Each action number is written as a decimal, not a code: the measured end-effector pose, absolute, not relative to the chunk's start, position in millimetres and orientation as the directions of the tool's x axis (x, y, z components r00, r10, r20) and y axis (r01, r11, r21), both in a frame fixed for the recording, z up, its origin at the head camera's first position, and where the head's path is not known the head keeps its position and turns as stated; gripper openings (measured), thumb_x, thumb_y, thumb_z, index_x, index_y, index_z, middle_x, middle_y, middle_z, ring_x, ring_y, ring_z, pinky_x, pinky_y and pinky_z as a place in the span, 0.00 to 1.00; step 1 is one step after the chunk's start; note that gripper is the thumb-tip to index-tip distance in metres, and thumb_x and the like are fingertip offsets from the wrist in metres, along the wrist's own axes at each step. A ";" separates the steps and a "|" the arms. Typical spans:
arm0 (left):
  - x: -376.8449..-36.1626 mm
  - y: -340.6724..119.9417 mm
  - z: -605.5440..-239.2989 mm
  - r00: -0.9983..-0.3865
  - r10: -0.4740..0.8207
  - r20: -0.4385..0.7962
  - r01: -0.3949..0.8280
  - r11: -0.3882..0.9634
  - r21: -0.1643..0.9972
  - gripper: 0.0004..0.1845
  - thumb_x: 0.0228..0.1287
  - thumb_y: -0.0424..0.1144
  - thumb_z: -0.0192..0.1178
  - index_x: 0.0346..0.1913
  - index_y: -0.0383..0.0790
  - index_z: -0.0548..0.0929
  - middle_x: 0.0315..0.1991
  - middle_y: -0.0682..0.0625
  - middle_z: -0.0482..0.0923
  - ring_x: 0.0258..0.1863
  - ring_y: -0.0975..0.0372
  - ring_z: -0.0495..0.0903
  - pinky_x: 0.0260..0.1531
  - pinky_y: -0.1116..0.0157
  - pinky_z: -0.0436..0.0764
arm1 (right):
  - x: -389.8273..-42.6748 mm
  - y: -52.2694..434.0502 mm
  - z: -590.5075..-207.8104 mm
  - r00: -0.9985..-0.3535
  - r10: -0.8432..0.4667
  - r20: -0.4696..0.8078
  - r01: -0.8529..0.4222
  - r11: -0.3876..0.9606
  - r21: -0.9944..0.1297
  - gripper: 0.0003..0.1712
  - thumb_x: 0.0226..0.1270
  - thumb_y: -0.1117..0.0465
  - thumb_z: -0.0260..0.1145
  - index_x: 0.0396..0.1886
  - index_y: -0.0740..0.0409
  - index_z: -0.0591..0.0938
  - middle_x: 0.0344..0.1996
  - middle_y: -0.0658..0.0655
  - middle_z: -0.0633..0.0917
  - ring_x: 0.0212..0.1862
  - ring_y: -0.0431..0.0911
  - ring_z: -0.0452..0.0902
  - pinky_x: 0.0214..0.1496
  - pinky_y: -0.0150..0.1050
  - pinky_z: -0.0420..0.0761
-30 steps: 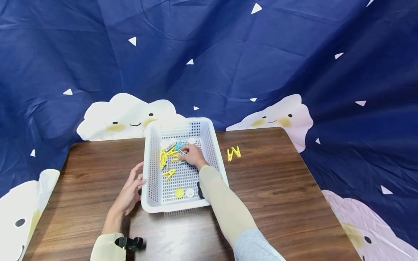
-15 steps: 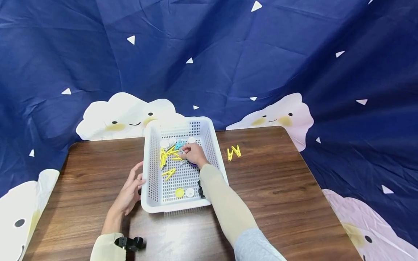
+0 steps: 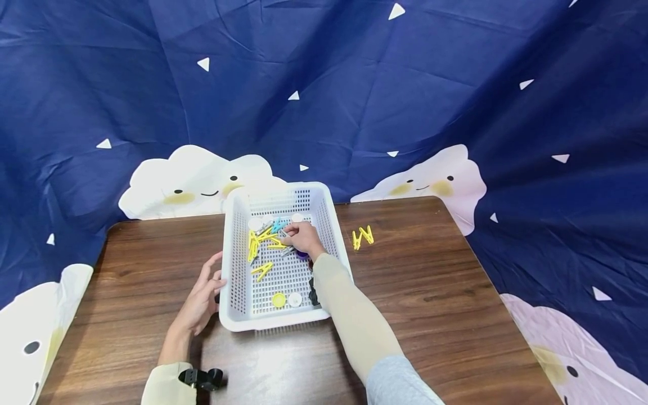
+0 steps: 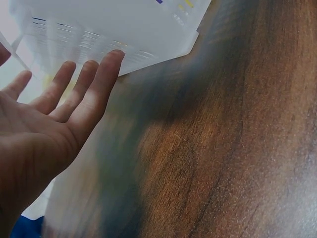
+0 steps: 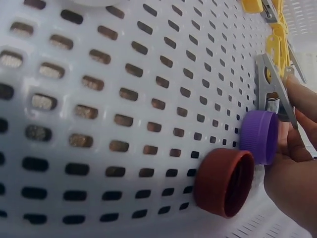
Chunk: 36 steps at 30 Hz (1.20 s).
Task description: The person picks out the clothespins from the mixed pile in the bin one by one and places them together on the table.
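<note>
In the head view a white perforated basket [image 3: 238, 325] stands on the wooden table with clothespins and bottle caps inside. My right hand [image 3: 305, 237] reaches into it, thumb and fingers pinching a grey clothespin [image 3: 283, 233], mostly covered by the fingers. Another grey clothespin [image 5: 271, 84] lies close by, as do a purple cap [image 5: 259, 137] and a red-brown cap [image 5: 224, 182] in the right wrist view. Yellow clothespins [image 3: 253, 245] and a blue clothespin [image 3: 278, 225] lie left of that hand. My left hand [image 3: 199, 298], fingers spread and relaxed, rests at the basket's left wall.
Two yellow clothespins [image 3: 361, 238] lie on the table [image 3: 430, 292] right of the basket. Within the basket's near end are a yellow cap [image 3: 278, 300], a white cap [image 3: 295, 299] and a black item [image 3: 314, 293]. A blue cloud-printed cloth [image 3: 324, 101] hangs behind.
My right hand has shifted slightly right inside the basket, uncovering the purple cap and more of the grey clothespin beneath it. The left hand has stayed put.
</note>
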<state>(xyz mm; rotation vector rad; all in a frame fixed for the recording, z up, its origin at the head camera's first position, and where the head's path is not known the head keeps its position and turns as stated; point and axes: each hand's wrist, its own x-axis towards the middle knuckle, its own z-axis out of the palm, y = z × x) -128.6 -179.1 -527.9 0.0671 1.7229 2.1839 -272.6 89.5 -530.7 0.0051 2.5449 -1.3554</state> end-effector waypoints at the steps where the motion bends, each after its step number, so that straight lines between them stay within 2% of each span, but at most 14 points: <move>1: -128.6 -179.0 -528.0 -0.935 0.305 -0.181 -0.247 -0.194 0.949 0.33 0.80 0.39 0.44 0.80 0.58 0.45 0.75 0.34 0.54 0.65 0.50 0.72 0.48 0.42 0.78 | -272.5 89.7 -530.6 -0.967 -0.116 -0.228 0.125 0.562 -0.817 0.17 0.64 0.60 0.75 0.52 0.56 0.87 0.42 0.53 0.86 0.46 0.47 0.79 0.52 0.43 0.78; 14: -128.0 -178.0 -526.7 -0.936 0.300 -0.183 -0.245 -0.184 0.952 0.33 0.80 0.39 0.44 0.80 0.58 0.45 0.75 0.34 0.54 0.63 0.52 0.73 0.48 0.43 0.78 | -276.2 87.0 -522.7 -0.975 -0.120 -0.186 0.089 0.555 -0.827 0.17 0.62 0.60 0.76 0.51 0.56 0.89 0.40 0.51 0.86 0.44 0.46 0.79 0.51 0.42 0.78; 20: -127.0 -178.0 -526.4 -0.933 0.302 -0.194 -0.253 -0.170 0.952 0.34 0.80 0.39 0.44 0.81 0.58 0.44 0.76 0.34 0.53 0.63 0.54 0.73 0.49 0.43 0.78 | -276.2 87.1 -518.5 -0.978 -0.139 -0.152 0.061 0.512 -0.857 0.18 0.63 0.60 0.75 0.52 0.58 0.88 0.43 0.53 0.86 0.44 0.46 0.80 0.49 0.41 0.79; 27: -127.6 -178.0 -526.7 -0.932 0.311 -0.186 -0.245 -0.166 0.955 0.34 0.80 0.38 0.43 0.81 0.58 0.43 0.76 0.34 0.52 0.64 0.53 0.72 0.50 0.42 0.77 | -275.6 88.3 -510.3 -0.984 -0.144 -0.104 0.025 0.469 -0.883 0.19 0.64 0.61 0.74 0.54 0.60 0.87 0.47 0.55 0.87 0.47 0.47 0.80 0.52 0.42 0.79; 36: -128.0 -178.0 -526.3 -0.935 0.305 -0.183 -0.238 -0.156 0.959 0.34 0.79 0.37 0.42 0.81 0.57 0.43 0.76 0.33 0.53 0.63 0.53 0.72 0.50 0.42 0.76 | -272.6 88.8 -501.7 -0.987 -0.127 -0.096 0.028 0.455 -0.890 0.19 0.62 0.60 0.75 0.53 0.59 0.88 0.45 0.54 0.87 0.42 0.45 0.79 0.50 0.41 0.78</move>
